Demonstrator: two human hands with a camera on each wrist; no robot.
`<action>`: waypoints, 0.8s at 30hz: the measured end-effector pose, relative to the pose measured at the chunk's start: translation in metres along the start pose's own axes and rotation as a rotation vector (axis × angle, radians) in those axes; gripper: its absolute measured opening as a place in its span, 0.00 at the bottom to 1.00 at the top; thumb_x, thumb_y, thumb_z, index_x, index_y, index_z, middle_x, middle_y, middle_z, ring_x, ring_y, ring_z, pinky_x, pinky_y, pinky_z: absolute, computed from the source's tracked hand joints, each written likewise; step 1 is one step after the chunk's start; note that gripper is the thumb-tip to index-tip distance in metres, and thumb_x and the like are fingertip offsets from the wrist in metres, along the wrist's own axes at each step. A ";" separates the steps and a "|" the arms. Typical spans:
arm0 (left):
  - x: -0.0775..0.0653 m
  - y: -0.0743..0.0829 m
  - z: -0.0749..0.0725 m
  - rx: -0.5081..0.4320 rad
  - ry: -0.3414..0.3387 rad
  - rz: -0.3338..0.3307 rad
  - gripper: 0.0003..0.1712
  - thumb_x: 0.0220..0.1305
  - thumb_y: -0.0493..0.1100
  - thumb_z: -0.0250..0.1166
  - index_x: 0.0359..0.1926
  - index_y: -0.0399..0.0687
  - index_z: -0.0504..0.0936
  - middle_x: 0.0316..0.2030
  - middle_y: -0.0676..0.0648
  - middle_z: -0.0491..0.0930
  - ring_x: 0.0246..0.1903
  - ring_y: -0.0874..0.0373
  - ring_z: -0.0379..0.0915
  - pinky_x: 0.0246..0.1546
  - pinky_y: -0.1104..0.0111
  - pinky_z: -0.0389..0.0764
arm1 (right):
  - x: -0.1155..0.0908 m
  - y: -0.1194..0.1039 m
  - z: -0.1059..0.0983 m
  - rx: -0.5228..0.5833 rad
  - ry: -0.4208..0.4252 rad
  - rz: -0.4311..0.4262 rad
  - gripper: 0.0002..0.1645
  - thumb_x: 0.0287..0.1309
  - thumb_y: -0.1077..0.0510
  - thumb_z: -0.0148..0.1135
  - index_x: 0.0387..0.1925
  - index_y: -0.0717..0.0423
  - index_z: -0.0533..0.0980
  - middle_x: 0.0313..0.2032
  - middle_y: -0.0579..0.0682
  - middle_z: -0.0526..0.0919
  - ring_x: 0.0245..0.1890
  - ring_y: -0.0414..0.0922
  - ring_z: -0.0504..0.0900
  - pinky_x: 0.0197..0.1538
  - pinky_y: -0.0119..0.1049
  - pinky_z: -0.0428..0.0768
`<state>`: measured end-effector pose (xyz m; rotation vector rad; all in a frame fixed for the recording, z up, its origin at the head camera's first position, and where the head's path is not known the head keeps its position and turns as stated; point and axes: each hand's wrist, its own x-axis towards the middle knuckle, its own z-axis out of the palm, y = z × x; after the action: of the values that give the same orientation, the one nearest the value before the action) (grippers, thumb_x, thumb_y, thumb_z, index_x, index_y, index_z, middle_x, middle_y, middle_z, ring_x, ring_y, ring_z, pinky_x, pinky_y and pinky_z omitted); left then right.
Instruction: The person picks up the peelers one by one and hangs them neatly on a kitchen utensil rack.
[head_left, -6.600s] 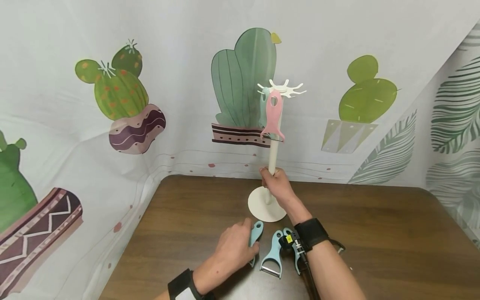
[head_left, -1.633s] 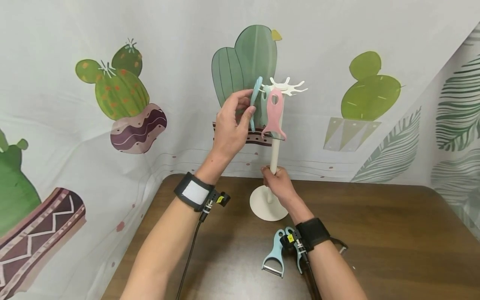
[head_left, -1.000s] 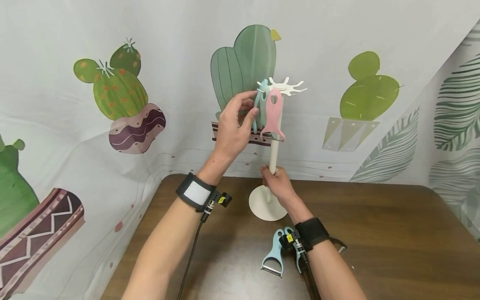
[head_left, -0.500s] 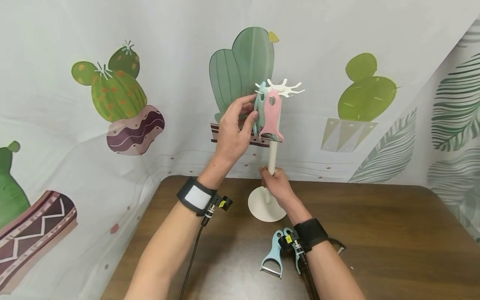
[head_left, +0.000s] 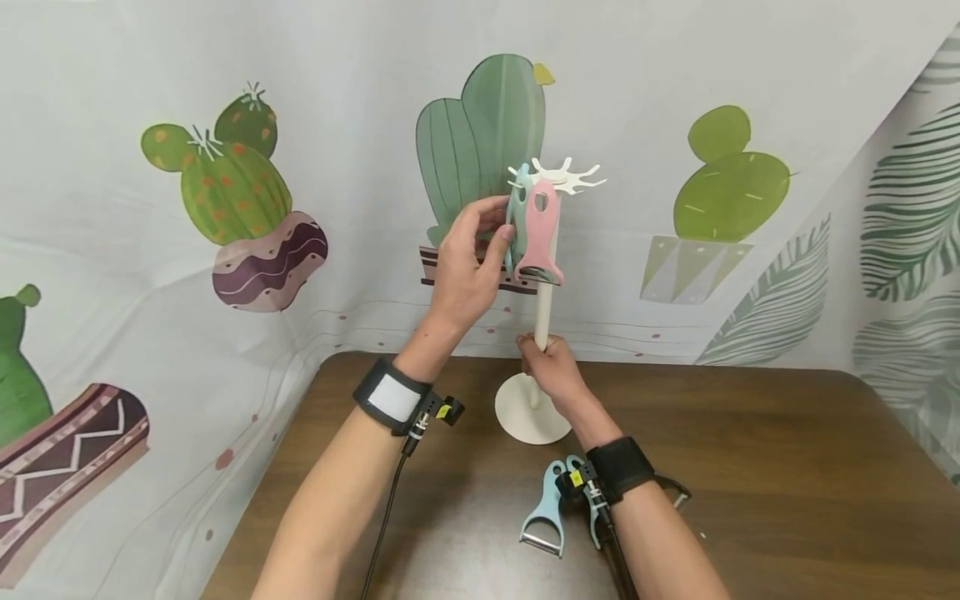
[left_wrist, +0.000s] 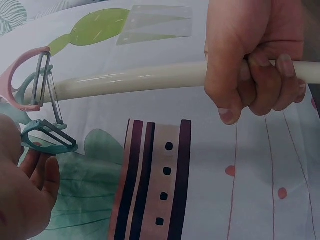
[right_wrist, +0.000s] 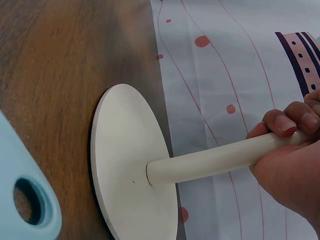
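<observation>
A cream stand (head_left: 543, 310) with a crown of several hooks stands upright on its round base. My right hand (head_left: 557, 371) grips its pole low down, fingers wrapped round in the right wrist view. My left hand (head_left: 468, 260) is up by the hooks on the left side, pinching a light-blue peeler (left_wrist: 47, 142) between thumb and fingers. The top of that peeler is at a hook; whether its hole is fully over the hook cannot be made out. Just right of it hang a greenish-blue peeler (head_left: 522, 225), partly covered, and a pink peeler (head_left: 539, 227).
On the brown table (head_left: 750, 433), in front of the base, lie a blue peeler (head_left: 545, 504) and another blue peeler (head_left: 596, 525), partly under my right wrist. A dark-edged peeler head (head_left: 678, 490) shows beyond that forearm. Behind is a cactus-print cloth (head_left: 615, 83).
My left hand has raised the blue peeler from the table to the hooks. Within the last second or so, it shifted right onto the hook, then slightly down. My right hand stays on the pole.
</observation>
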<state>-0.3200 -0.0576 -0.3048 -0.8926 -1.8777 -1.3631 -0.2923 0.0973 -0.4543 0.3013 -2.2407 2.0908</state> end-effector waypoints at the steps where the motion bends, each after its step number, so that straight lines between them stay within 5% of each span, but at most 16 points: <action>1: 0.000 0.000 0.000 0.000 -0.001 0.001 0.20 0.81 0.42 0.59 0.68 0.40 0.76 0.54 0.42 0.81 0.53 0.56 0.81 0.43 0.59 0.84 | 0.000 0.000 0.000 -0.002 -0.001 0.000 0.30 0.80 0.57 0.52 0.15 0.56 0.69 0.15 0.44 0.66 0.21 0.43 0.63 0.31 0.36 0.65; 24: -0.021 -0.011 -0.015 0.040 0.038 -0.027 0.21 0.83 0.45 0.52 0.65 0.37 0.77 0.54 0.42 0.81 0.54 0.54 0.80 0.48 0.61 0.81 | 0.000 -0.001 0.000 0.000 -0.013 -0.011 0.31 0.81 0.56 0.51 0.14 0.52 0.67 0.15 0.43 0.65 0.20 0.43 0.62 0.31 0.35 0.64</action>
<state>-0.3153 -0.0775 -0.3240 -0.8197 -1.8877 -1.3445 -0.2923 0.0978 -0.4537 0.3278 -2.2414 2.0894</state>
